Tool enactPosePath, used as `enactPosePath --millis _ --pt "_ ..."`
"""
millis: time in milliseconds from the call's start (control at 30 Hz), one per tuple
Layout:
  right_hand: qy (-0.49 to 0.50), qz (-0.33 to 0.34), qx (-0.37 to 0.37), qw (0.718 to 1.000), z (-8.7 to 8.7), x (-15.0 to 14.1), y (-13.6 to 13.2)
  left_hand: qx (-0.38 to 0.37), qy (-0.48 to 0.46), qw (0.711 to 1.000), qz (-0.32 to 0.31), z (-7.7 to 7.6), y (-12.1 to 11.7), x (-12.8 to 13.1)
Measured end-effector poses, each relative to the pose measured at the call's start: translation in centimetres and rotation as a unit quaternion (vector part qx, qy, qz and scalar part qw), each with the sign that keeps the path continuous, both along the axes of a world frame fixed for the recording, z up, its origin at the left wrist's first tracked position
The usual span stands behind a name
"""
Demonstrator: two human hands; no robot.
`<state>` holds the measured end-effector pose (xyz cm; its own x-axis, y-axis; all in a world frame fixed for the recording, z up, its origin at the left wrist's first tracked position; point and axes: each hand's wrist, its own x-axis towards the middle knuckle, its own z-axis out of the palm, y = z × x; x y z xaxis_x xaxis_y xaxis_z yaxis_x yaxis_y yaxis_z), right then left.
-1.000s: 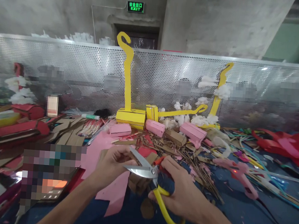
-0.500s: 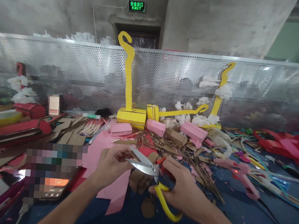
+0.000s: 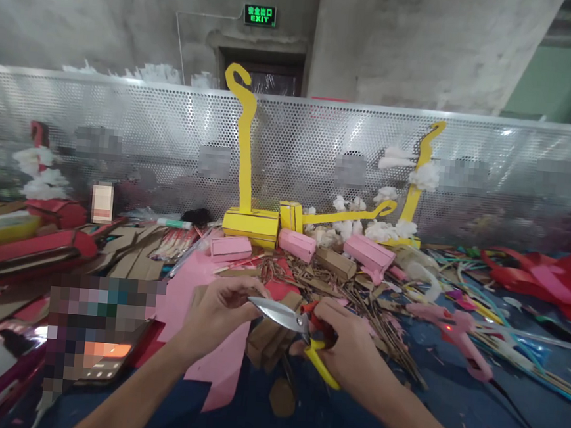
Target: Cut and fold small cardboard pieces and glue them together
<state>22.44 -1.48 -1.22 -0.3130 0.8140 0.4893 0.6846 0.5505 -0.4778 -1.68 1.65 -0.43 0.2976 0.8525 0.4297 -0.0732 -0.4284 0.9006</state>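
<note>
My right hand [image 3: 339, 343] grips a pair of scissors [image 3: 285, 314] with one red and one yellow handle. Their blades are together and point left, toward my left hand [image 3: 223, 308]. The fingers of that hand are pinched close to the blade tips; what they hold, if anything, is hidden or too small to make out. Below the blades lie small folded brown cardboard pieces [image 3: 265, 341] and a brown cardboard hexagon [image 3: 282, 398]. Pink paper [image 3: 223, 380] spreads under and beside my left hand.
Pink box shapes [image 3: 231, 248] and a yellow box with a tall hook [image 3: 251, 223] stand before a perforated metal screen [image 3: 296, 136]. A pink glue gun [image 3: 454, 329] with a black cord lies at right. Brown cardboard strips [image 3: 394, 335] cover the middle. Red pieces [image 3: 35, 250] lie left.
The scissors' blades have closed and the yellow handle has swung up toward the red one in my right hand. My left hand stays nearly in place.
</note>
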Motion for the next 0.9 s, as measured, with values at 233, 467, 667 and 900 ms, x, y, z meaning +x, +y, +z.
enactPosePath --millis 233,467,667,900 --pt "-0.023 -0.02 0.028 0.999 0.9 0.4 -0.3 0.009 -0.015 1.0 -0.025 0.3 -0.2 0.2" --pt "-0.04 -0.008 -0.006 0.999 1.3 0.0 -0.7 0.01 0.025 0.999 -0.032 0.2 -0.4 0.2" --pt "-0.024 0.001 0.007 1.0 0.4 -0.1 -0.7 0.013 0.037 0.997 -0.059 0.3 -0.5 0.0" --pt "0.0 0.027 0.032 0.999 0.1 -0.2 -0.4 0.012 0.032 0.998 -0.046 0.7 -0.7 0.3"
